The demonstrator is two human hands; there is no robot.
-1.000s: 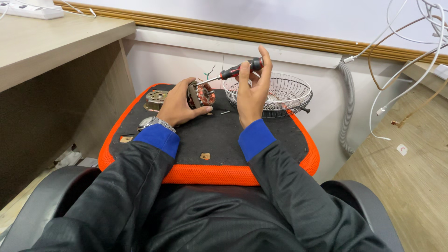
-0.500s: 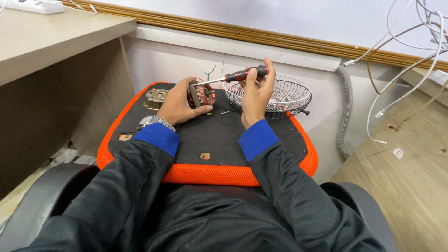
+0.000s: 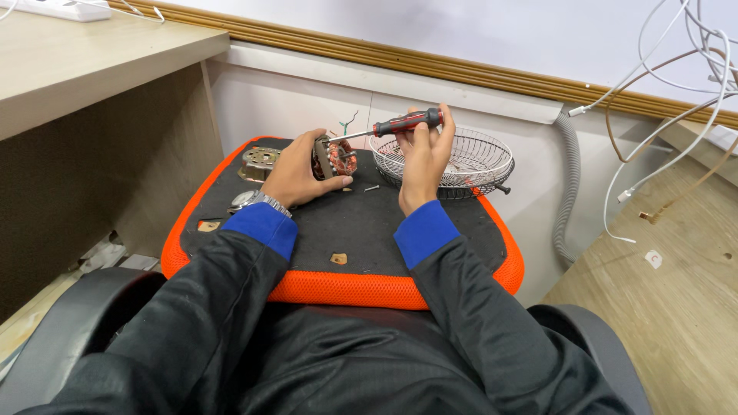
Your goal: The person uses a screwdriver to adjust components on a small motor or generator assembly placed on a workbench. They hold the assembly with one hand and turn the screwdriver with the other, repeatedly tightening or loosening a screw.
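The left hand (image 3: pixel 296 170) is gripping a small motor (image 3: pixel 336 157) with copper windings, holding it upright on the black pad (image 3: pixel 361 223) of an orange-rimmed cushion. The right hand (image 3: pixel 424 157) is closing its fingers around the red-and-black handle of a screwdriver (image 3: pixel 388 127), whose shaft is lying level and pointing left, its tip touching the top of the motor. A wire basket (image 3: pixel 477 157) is sitting just behind the right hand. A metal bracket (image 3: pixel 259 161) is lying left of the left hand.

On the cushion (image 3: pixel 361 223): motor (image 3: pixel 336 157) at centre — metal plate (image 3: pixel 259 162) at 9 o'clock, wire basket (image 3: pixel 461 157) at 3 o'clock, loose screw (image 3: pixel 372 187) at 5 o'clock.
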